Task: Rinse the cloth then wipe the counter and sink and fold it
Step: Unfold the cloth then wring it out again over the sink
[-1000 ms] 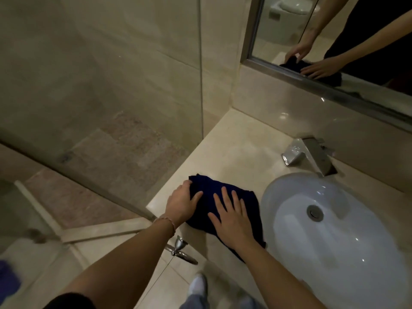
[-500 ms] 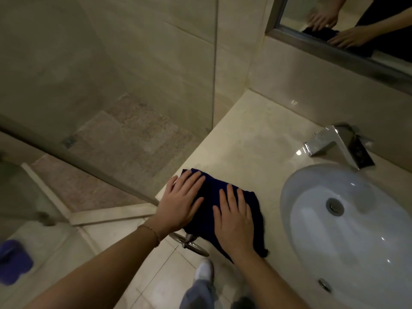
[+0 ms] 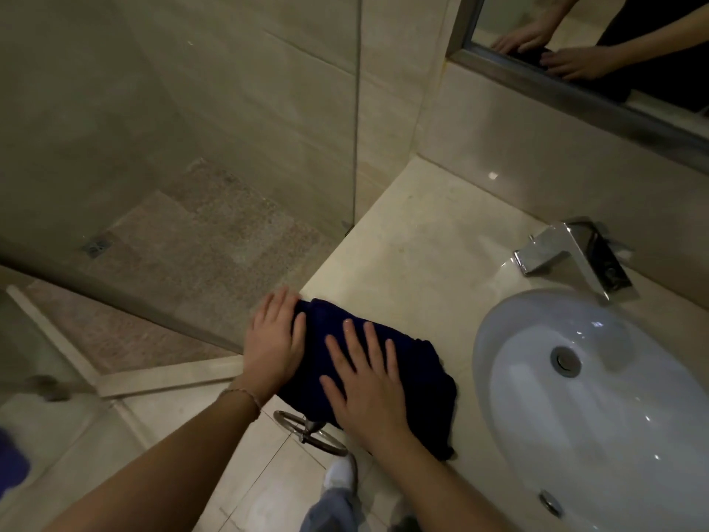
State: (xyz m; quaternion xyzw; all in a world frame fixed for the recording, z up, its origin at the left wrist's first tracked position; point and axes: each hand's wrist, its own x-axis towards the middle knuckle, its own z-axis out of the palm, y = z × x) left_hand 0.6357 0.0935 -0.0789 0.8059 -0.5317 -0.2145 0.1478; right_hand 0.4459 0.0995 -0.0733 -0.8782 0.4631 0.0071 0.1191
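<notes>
A dark blue cloth (image 3: 414, 362) lies bunched on the beige counter (image 3: 414, 247), at its front left corner. My left hand (image 3: 274, 339) lies flat on the cloth's left edge, fingers straight and pointing away. Beside it, my right hand (image 3: 368, 382) presses flat on the middle of the cloth with fingers spread. The white oval sink (image 3: 598, 424) sits to the right of the cloth, a drain at its centre.
A chrome faucet (image 3: 575, 255) stands behind the sink. A mirror (image 3: 598, 44) above reflects both hands. A glass shower panel (image 3: 356, 109) meets the counter's left end. A metal towel ring (image 3: 310, 435) hangs under the counter's front edge, above the tiled floor.
My left hand has slid left to the cloth's left edge at the counter corner. The right hand stays flat on the cloth. The camera has moved closer.
</notes>
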